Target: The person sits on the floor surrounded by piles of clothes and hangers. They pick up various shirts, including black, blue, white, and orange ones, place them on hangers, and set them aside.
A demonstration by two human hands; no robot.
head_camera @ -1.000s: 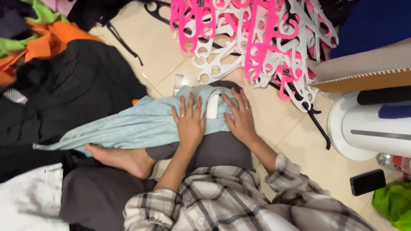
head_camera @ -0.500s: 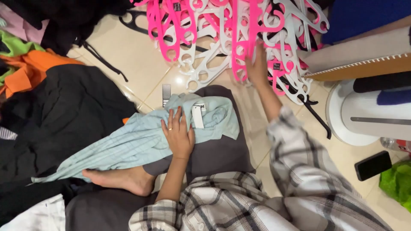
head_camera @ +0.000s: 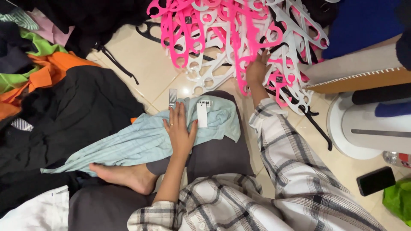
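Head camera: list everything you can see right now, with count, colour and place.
Light blue garment: one, with white tags, across the lap.
Hangers: many, pink and white, piled top centre.
Black hanger: one, floor right of the pile.
Black clothes: heap, left.
Orange and green clothes: several, far left.
Phone: one, black, floor at right.
White round appliance: one, right.
Bare foot: one, lower left.
Left hand: flat on the light blue garment.
Right hand: reaching into the hangers.
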